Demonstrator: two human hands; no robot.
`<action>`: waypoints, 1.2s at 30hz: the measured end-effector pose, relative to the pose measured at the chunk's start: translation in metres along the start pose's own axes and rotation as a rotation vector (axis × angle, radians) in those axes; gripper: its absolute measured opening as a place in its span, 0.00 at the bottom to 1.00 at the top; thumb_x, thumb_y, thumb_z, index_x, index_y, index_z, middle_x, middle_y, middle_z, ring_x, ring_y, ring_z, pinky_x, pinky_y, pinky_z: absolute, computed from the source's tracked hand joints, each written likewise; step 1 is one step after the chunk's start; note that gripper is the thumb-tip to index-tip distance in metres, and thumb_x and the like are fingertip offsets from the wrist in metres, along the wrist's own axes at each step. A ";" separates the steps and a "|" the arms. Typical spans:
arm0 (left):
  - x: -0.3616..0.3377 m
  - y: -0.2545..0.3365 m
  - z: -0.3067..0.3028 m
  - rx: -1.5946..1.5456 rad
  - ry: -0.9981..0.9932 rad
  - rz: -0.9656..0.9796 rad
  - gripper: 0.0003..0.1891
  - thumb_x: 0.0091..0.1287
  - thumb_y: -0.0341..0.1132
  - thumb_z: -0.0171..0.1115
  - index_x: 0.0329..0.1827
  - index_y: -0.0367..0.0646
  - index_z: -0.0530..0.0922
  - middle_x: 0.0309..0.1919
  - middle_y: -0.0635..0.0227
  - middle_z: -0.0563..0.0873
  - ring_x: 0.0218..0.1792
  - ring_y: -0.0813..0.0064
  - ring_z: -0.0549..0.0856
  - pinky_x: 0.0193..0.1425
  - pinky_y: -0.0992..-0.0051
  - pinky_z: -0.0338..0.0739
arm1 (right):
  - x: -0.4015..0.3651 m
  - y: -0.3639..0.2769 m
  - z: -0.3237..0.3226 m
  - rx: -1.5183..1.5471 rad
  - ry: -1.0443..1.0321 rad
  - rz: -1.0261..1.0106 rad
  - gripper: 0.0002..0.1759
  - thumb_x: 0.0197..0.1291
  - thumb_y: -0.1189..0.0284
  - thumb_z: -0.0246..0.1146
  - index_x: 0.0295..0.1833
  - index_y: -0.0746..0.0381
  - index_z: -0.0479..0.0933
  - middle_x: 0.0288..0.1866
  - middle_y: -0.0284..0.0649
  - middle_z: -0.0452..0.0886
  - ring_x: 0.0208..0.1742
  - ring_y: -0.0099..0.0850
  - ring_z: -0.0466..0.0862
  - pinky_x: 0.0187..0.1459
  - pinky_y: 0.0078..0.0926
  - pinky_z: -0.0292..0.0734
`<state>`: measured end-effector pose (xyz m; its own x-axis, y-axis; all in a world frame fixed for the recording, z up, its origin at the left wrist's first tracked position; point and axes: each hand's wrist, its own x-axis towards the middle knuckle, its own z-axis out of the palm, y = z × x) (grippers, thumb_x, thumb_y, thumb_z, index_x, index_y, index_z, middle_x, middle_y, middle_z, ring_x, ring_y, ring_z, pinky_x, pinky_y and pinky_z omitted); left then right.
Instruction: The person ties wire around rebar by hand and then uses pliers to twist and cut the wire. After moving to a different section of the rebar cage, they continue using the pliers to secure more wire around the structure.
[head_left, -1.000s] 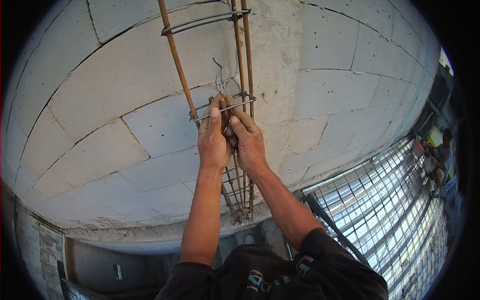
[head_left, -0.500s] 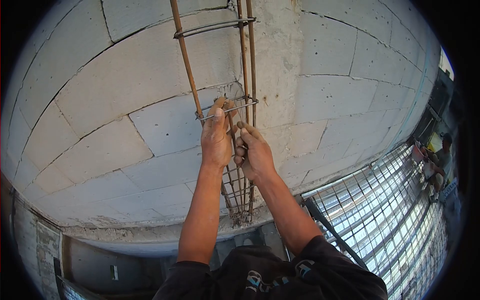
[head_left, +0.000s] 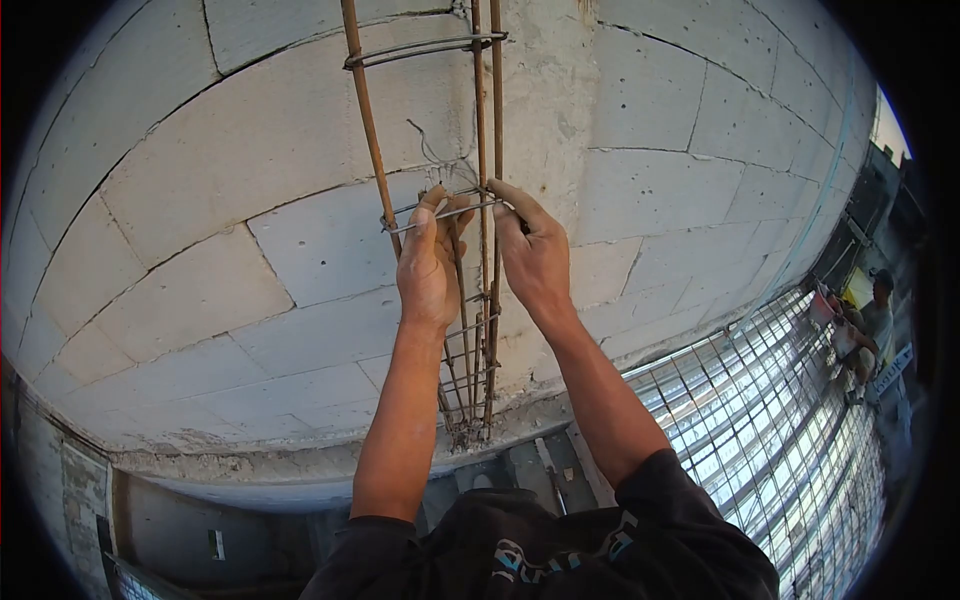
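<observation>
A cage of rusty rebar (head_left: 367,110) with wire-like steel stirrups (head_left: 425,48) runs up the wall. My left hand (head_left: 428,275) is closed around the front side of a lower stirrup (head_left: 462,211), beside the upper end of a thin inner bar (head_left: 460,262). Just above its fingers a thin bent tie wire (head_left: 424,140) sticks up; whether the fingers hold it is hidden. My right hand (head_left: 537,252) has index finger and thumb at the right corner of that same stirrup, against the two right bars.
Pale block wall (head_left: 200,260) flanks a rough concrete column (head_left: 545,120). At lower right lies a steel mesh (head_left: 740,410) over shiny corrugated sheets. Another person (head_left: 868,330) crouches at the far right. Concrete ledge (head_left: 250,465) runs along the wall's foot.
My right hand has moved up and right, from beside the inner bar to the stirrup's right corner. The bent wire now shows above my left hand, which stays at the stirrup.
</observation>
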<state>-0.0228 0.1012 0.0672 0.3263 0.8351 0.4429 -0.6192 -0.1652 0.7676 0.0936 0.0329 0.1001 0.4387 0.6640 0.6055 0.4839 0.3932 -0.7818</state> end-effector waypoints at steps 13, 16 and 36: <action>0.002 0.005 0.006 -0.073 -0.061 0.011 0.29 0.78 0.58 0.42 0.79 0.63 0.58 0.68 0.74 0.75 0.67 0.76 0.72 0.64 0.66 0.55 | 0.015 -0.013 -0.002 -0.454 -0.134 -0.202 0.18 0.65 0.71 0.56 0.56 0.50 0.84 0.43 0.47 0.87 0.43 0.47 0.87 0.45 0.39 0.82; -0.002 0.007 0.013 -0.056 -0.023 0.016 0.29 0.78 0.59 0.43 0.78 0.63 0.60 0.69 0.75 0.75 0.66 0.76 0.72 0.65 0.65 0.53 | 0.034 -0.016 -0.009 -0.555 -0.230 -0.199 0.17 0.63 0.70 0.56 0.54 0.51 0.85 0.40 0.46 0.88 0.40 0.46 0.87 0.43 0.41 0.82; 0.008 -0.010 0.012 -0.172 0.181 0.095 0.23 0.74 0.60 0.54 0.59 0.55 0.79 0.57 0.79 0.82 0.55 0.78 0.77 0.60 0.68 0.57 | 0.040 -0.046 -0.004 -0.964 -0.335 -0.415 0.09 0.59 0.72 0.60 0.40 0.61 0.85 0.39 0.49 0.86 0.38 0.45 0.89 0.37 0.41 0.84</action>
<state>-0.0053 0.1030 0.0681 0.1372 0.9028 0.4075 -0.7585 -0.1689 0.6294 0.0921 0.0391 0.1605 -0.0519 0.7912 0.6094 0.9981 0.0612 0.0054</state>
